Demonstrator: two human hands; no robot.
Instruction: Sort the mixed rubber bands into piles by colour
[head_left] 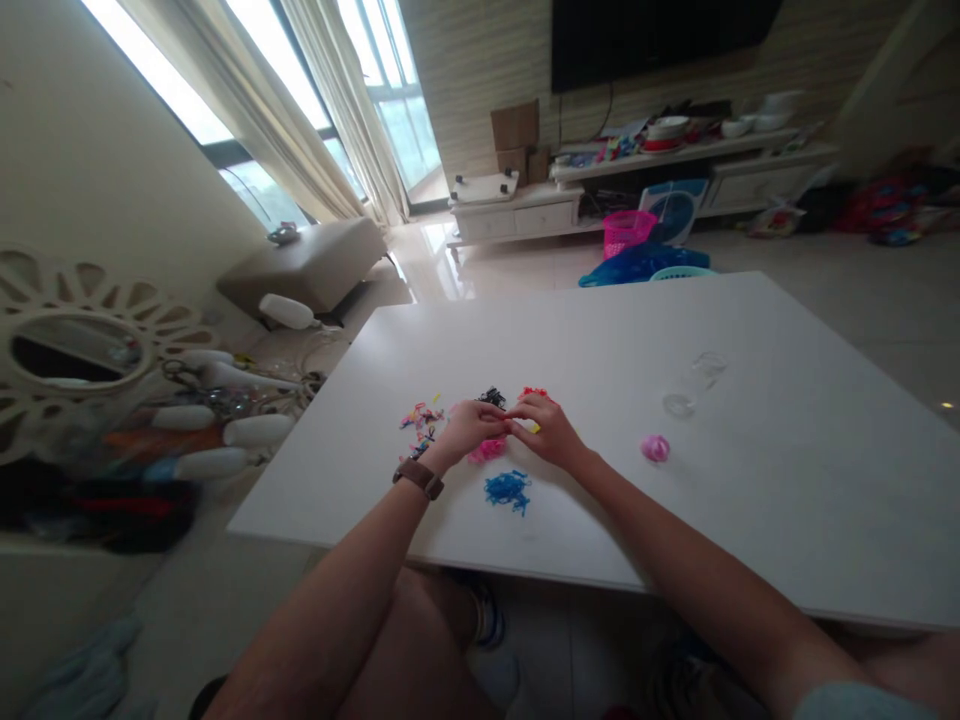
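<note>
My left hand (474,424) and my right hand (546,430) meet fingertip to fingertip over the white table (600,330). Both are closed in a pinch, and whatever lies between the fingers is too small to make out. Around them lie piles of small rubber bands sorted by colour: a black pile (493,396) behind, a red pile (534,392) behind the right fingers, a pink pile (487,451) just below the hands, and a blue pile (508,489) nearer me. A mixed-colour pile (420,415) spreads left of my left hand. A little yellow shows by my right fingers.
Right of my right forearm sits a pink bundle (655,448). Farther back are a clear round container (679,405) and a clear piece (709,366). The table's front edge runs below my forearms. Beyond the table stand a pink basket (628,230) and a low cabinet (517,218).
</note>
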